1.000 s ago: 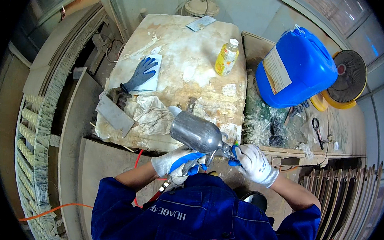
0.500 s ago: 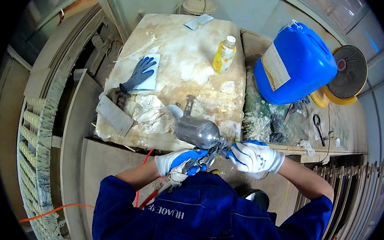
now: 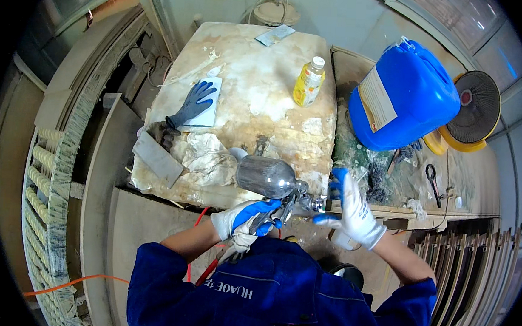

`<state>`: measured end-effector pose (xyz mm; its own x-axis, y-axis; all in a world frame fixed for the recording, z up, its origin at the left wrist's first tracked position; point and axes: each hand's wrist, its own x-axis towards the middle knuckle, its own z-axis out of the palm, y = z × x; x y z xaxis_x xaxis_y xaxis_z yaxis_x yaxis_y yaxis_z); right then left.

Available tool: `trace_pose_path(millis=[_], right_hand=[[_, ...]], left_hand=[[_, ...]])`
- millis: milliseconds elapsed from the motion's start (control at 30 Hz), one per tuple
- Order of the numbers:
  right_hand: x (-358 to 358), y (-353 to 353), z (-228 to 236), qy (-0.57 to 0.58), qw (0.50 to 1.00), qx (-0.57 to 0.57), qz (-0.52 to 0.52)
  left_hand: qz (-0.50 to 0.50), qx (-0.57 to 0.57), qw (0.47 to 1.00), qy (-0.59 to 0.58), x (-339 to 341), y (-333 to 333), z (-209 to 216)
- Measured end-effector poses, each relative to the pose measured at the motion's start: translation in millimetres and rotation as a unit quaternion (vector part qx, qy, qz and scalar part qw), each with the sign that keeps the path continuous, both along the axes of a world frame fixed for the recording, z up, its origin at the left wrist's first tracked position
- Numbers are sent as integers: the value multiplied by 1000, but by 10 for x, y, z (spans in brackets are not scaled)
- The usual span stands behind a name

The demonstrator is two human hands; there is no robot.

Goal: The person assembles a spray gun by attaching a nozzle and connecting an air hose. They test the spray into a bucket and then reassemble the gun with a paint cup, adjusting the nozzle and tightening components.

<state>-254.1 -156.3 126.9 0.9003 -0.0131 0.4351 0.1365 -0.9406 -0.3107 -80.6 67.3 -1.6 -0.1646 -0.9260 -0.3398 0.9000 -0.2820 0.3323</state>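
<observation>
A metal spray gun [image 3: 288, 208] with a silver paint cup [image 3: 266, 176] lies sideways in front of me, over the table's near edge. My left hand [image 3: 250, 215], in a white glove with blue coating, is closed round its handle. The silver nozzle end [image 3: 312, 203] points right. Just right of it my right hand [image 3: 352, 209], gloved the same way, is open, with thumb and fingers spread apart and nothing seen between them. Beyond the cup, a crumpled white cloth [image 3: 207, 160] lies on the stained table [image 3: 260, 79].
A grey-blue glove [image 3: 193, 104] lies on a white pad, beside a flat grey plate [image 3: 158, 158]. Farther back stands a yellow bottle [image 3: 309, 82]. A big blue jerrycan [image 3: 405, 97], a yellow fan [image 3: 472, 107] and black-handled scissors [image 3: 433, 181] are at right. A red hose [image 3: 206, 271] hangs below.
My right hand has let go of the nozzle end and opened, moving slightly right. The nozzle now shows uncovered. My left hand keeps its hold on the spray gun.
</observation>
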Motion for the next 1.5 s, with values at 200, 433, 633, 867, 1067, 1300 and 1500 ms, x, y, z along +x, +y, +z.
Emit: trace_pose_path(millis=[200, 433, 633, 867, 1067, 1300, 1500], right_hand=[[-53, 285, -4, 207, 657, 708, -152], [-75, 401, -114, 144, 730, 655, -132], [-123, 509, -23, 120, 725, 667, -125], [-187, 579, 102, 67, 925, 358, -109], [-216, 512, -35, 7, 982, 187, -25], [-196, 336, -168, -4, 999, -5, 51], [25, 85, -141, -83, 970, -178, 141]], left_hand=[[48, -4, 977, -206, 62, 146, 421], [29, -164, 834, -526, 105, 250, 245], [7, -142, 910, -389, 99, 346, 154], [-26, -105, 882, -458, 44, 362, 566], [-31, -103, 909, -403, 111, 370, 366], [-33, -132, 865, -483, 96, 302, 461], [-22, -42, 998, -38, 87, 192, 327]])
